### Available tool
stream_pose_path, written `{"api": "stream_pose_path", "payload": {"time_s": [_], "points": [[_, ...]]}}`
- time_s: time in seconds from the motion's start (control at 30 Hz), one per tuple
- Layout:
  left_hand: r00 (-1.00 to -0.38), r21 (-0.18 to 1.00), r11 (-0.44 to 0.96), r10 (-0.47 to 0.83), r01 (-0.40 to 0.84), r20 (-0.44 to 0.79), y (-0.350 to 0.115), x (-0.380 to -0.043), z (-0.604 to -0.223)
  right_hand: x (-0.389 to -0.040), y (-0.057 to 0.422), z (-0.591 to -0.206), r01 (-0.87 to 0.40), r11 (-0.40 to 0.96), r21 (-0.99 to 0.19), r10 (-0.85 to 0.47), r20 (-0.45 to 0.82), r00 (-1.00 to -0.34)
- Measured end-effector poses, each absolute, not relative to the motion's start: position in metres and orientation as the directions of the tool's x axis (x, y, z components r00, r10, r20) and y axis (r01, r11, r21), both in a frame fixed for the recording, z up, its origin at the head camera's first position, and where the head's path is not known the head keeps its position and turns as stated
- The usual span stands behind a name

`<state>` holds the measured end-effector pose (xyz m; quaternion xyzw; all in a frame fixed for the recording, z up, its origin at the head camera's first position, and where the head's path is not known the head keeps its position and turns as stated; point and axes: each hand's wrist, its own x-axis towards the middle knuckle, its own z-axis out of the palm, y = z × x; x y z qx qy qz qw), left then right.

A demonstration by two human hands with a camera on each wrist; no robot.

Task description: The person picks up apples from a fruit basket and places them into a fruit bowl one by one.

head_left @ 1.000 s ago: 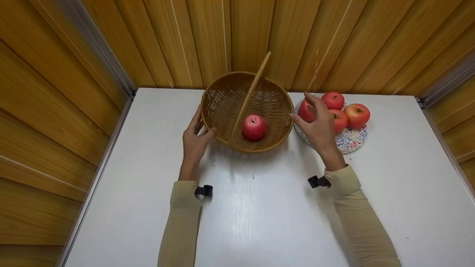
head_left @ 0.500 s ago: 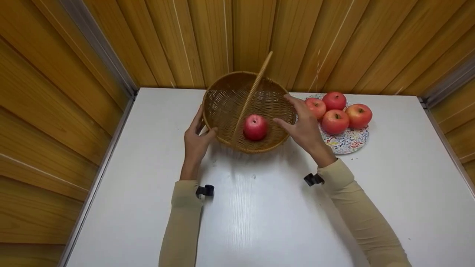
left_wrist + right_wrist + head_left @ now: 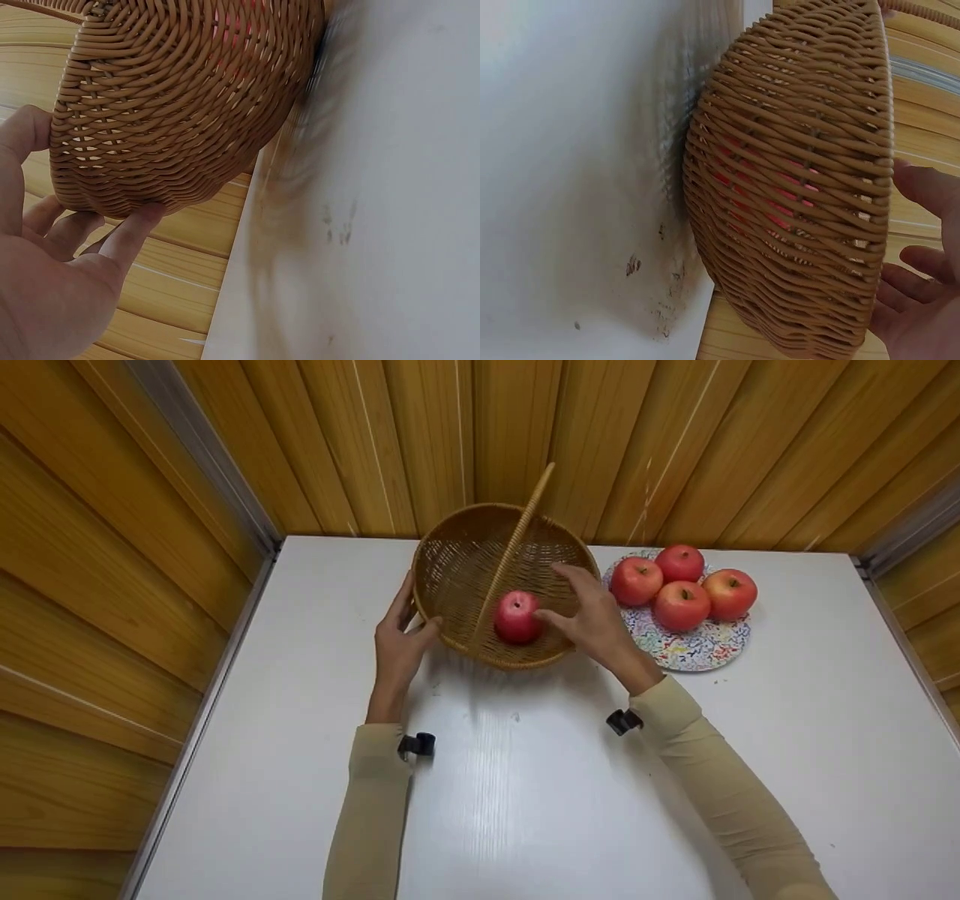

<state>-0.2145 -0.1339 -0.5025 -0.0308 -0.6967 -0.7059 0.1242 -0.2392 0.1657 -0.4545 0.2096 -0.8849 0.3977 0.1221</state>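
Note:
A round wicker basket (image 3: pixel 450 555) with an arched handle stands near the table's back edge, one red apple (image 3: pixel 516 619) inside it. At the basket's left side my left hand (image 3: pixel 400 649) grips the rim; in the left wrist view its thumb and fingers lie against the wicker (image 3: pixel 172 112). My right hand (image 3: pixel 596 626) reaches over the right rim with thumb and fingers spread apart. Its thumb is beside the apple, and I cannot tell whether they touch. In the right wrist view the basket wall (image 3: pixel 795 150) partly hides the apple, which shows red through the weave.
To the right of the basket, a speckled plate (image 3: pixel 701 652) bears several red apples (image 3: pixel 681 606). The white table (image 3: pixel 480 795) ends at a wood-panelled wall (image 3: pixel 510 427) behind the basket. Small dark specks (image 3: pixel 633 265) dot the tabletop.
My right hand has moved left from beside the plate to over the inside of the basket, closer to the apple. The left hand has stayed on the rim.

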Motion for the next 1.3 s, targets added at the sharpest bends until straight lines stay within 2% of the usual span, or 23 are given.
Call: {"api": "stream_pose_path", "payload": {"time_s": [0.23,0.57,0.87,1.3], "points": [[-0.968,0.978,0.006,-0.139,0.208,0.207,-0.133,-0.216,-0.504,-0.242,0.157,-0.46,-0.445,0.624,-0.642,-0.322,0.307,-0.895],[-0.967,0.977,0.0,-0.142,0.213,0.211,-0.133,-0.215,-0.502,-0.245,0.147,-0.464,-0.47,0.663,-0.582,-0.396,0.26,-0.881],[-0.967,0.976,0.003,-0.138,0.217,0.215,-0.133,-0.215,-0.501,-0.251,0.14,-0.464,-0.376,0.722,-0.581,-0.377,0.125,-0.918],[-0.966,0.974,-0.016,-0.132,0.224,0.22,-0.132,-0.215,-0.5,-0.254,0.134,-0.468,-0.299,0.78,-0.55,-0.344,0.022,-0.939]]}}
